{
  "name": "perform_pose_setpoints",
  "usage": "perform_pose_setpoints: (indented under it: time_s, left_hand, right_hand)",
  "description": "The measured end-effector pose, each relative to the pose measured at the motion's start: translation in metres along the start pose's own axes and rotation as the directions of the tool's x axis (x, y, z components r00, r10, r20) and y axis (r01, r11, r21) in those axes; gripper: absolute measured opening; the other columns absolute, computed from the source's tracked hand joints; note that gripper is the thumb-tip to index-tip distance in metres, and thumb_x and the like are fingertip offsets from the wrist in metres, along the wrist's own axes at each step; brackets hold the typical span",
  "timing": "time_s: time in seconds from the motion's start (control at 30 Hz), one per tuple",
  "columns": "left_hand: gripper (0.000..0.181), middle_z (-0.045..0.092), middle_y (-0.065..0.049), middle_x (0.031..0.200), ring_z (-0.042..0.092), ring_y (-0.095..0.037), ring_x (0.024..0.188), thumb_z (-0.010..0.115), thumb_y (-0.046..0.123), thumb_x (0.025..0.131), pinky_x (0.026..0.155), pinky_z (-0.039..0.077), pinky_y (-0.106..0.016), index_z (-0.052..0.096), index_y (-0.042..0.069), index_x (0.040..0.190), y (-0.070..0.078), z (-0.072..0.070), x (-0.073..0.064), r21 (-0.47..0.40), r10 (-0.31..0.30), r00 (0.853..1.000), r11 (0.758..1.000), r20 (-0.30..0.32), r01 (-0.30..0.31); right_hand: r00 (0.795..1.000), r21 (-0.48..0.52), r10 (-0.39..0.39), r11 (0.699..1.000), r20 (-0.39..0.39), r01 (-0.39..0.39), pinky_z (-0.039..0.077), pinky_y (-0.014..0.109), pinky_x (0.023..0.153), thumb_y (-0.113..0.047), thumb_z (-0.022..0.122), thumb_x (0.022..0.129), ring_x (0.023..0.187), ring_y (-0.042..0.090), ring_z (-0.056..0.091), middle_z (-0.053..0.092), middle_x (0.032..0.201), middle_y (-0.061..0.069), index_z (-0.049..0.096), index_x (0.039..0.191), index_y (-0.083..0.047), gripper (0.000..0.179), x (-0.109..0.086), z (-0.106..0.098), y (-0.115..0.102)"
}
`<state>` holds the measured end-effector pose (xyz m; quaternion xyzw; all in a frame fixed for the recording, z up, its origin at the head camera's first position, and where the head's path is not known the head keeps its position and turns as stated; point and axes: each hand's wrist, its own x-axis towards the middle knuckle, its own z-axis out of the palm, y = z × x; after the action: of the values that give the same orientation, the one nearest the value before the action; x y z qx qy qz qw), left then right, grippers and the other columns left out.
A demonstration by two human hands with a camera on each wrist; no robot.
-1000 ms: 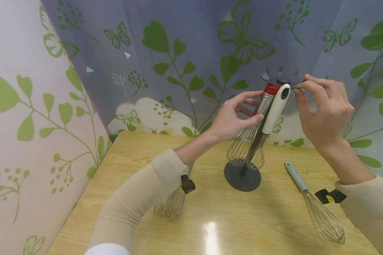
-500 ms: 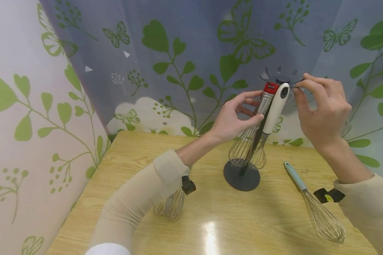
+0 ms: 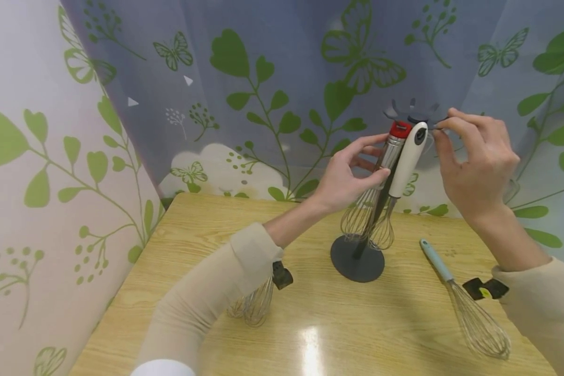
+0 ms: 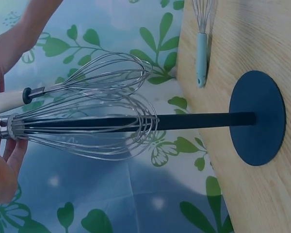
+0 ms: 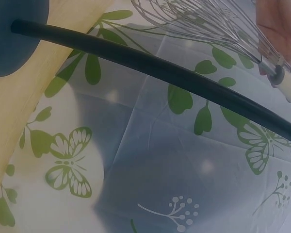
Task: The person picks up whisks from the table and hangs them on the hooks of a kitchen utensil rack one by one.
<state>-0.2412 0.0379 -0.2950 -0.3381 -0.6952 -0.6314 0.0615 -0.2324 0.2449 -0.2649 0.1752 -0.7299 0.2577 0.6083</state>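
My left hand (image 3: 343, 175) holds the steel handle of a red-capped whisk (image 3: 396, 146), thumb on the near side and fingers behind. This whisk hangs wires down beside the post of a dark whisk stand (image 3: 357, 263). Right next to it is a whisk with a white handle (image 3: 408, 162), also upright near the post. At the stand's hooked top (image 3: 413, 117), my right hand (image 3: 479, 162) pinches a hook between thumb and fingertips. In the left wrist view, the wires of the steel-handled whisk (image 4: 87, 128) lie close along the post.
A light-blue-handled whisk (image 3: 436, 259) lies on the wooden table (image 3: 310, 297), right of the stand's round base. Under my left forearm are more whisk wires (image 3: 256, 305), their handles mostly hidden. A patterned curtain (image 3: 263, 52) rises just behind the stand.
The wire ends of both hanging whisks have shifted slightly right. My left hand has moved a little right with them; my right hand keeps its place at the hook.
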Motion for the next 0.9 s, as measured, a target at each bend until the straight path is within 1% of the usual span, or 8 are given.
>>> perform_pose_setpoints:
  time_s: [0.13, 0.27, 0.3, 0.47, 0.53, 0.6, 0.77, 0.9]
  left_hand:
    - [0.057, 0.066, -0.019, 0.130, 0.071, -0.023, 0.098, 0.071, 0.000, 0.098, 0.081, 0.066, -0.025, 0.054, 0.008, 0.152, -0.0011, 0.0014, 0.0009, -0.023, 0.002, 1.000, 1.000, -0.005, -0.002]
    - [0.057, 0.066, -0.020, 0.130, 0.071, -0.023, 0.098, 0.072, 0.000, 0.097, 0.081, 0.066, -0.026, 0.054, 0.007, 0.151, -0.0016, 0.0015, 0.0018, -0.022, 0.002, 1.000, 1.000, -0.010, -0.003]
    - [0.057, 0.066, -0.020, 0.130, 0.071, -0.023, 0.098, 0.072, 0.000, 0.097, 0.081, 0.066, -0.026, 0.055, 0.007, 0.151, -0.0017, 0.0015, 0.0021, -0.022, 0.003, 1.000, 1.000, -0.011, -0.003]
    - [0.057, 0.067, -0.020, 0.128, 0.071, -0.024, 0.097, 0.074, 0.000, 0.095, 0.082, 0.066, -0.026, 0.056, 0.006, 0.149, -0.0024, 0.0007, 0.0040, -0.025, 0.008, 1.000, 1.000, -0.022, -0.008]
    - [0.057, 0.068, -0.020, 0.128, 0.071, -0.024, 0.097, 0.074, 0.000, 0.095, 0.084, 0.066, -0.026, 0.057, 0.006, 0.148, -0.0026, 0.0007, 0.0046, -0.026, 0.008, 1.000, 1.000, -0.025, -0.008]
    - [0.057, 0.068, -0.020, 0.128, 0.071, -0.023, 0.097, 0.074, 0.000, 0.095, 0.085, 0.066, -0.026, 0.057, 0.006, 0.148, -0.0028, 0.0008, 0.0051, -0.025, 0.006, 1.000, 1.000, -0.025, -0.007]
    - [0.056, 0.067, -0.020, 0.129, 0.071, -0.024, 0.099, 0.074, 0.000, 0.095, 0.086, 0.065, -0.024, 0.057, 0.006, 0.148, -0.0030, 0.0010, 0.0062, -0.015, 0.009, 1.000, 1.000, -0.019, -0.010]
    - [0.056, 0.067, -0.020, 0.131, 0.072, -0.026, 0.100, 0.075, 0.000, 0.094, 0.087, 0.065, -0.024, 0.057, 0.006, 0.148, -0.0034, 0.0006, 0.0071, -0.010, 0.016, 1.000, 1.000, -0.013, -0.016]
  right_hand:
    - [1.000, -0.001, 0.000, 1.000, -0.004, 0.000, 0.055, 0.031, 0.092, -0.022, 0.077, 0.097, 0.100, 0.048, 0.069, 0.080, 0.112, 0.018, 0.079, 0.098, -0.002, 0.020, 0.0004, -0.0005, -0.0002]
    - [1.000, -0.001, 0.002, 1.000, 0.000, -0.002, 0.056, 0.033, 0.090, -0.021, 0.078, 0.096, 0.100, 0.048, 0.069, 0.080, 0.112, 0.018, 0.079, 0.098, -0.002, 0.019, 0.0000, -0.0010, -0.0005]
    - [1.000, -0.001, 0.001, 1.000, 0.002, -0.001, 0.058, 0.038, 0.089, -0.021, 0.078, 0.096, 0.100, 0.048, 0.069, 0.080, 0.112, 0.018, 0.079, 0.098, -0.002, 0.019, 0.0001, -0.0010, -0.0006]
    - [1.000, -0.002, -0.001, 1.000, 0.011, 0.001, 0.058, 0.054, 0.084, -0.020, 0.077, 0.097, 0.100, 0.048, 0.069, 0.080, 0.113, 0.018, 0.078, 0.098, -0.002, 0.019, 0.0009, -0.0011, -0.0010]
    - [1.000, 0.000, 0.001, 1.000, 0.011, -0.001, 0.058, 0.053, 0.085, -0.020, 0.077, 0.097, 0.100, 0.048, 0.069, 0.080, 0.113, 0.018, 0.078, 0.098, -0.002, 0.019, 0.0009, -0.0012, -0.0010]
    - [1.000, 0.001, 0.002, 1.000, 0.010, -0.002, 0.058, 0.057, 0.084, -0.020, 0.077, 0.097, 0.100, 0.048, 0.069, 0.080, 0.112, 0.018, 0.078, 0.098, -0.002, 0.019, 0.0009, -0.0013, -0.0009]
    - [1.000, -0.006, 0.003, 1.000, 0.008, -0.003, 0.057, 0.059, 0.082, -0.021, 0.078, 0.096, 0.099, 0.049, 0.069, 0.080, 0.113, 0.018, 0.078, 0.097, -0.002, 0.019, 0.0004, -0.0018, 0.0000]
    - [1.000, -0.016, 0.000, 1.000, 0.014, 0.000, 0.057, 0.044, 0.082, -0.021, 0.078, 0.097, 0.099, 0.048, 0.069, 0.080, 0.113, 0.017, 0.079, 0.098, -0.003, 0.019, -0.0001, -0.0026, 0.0013]
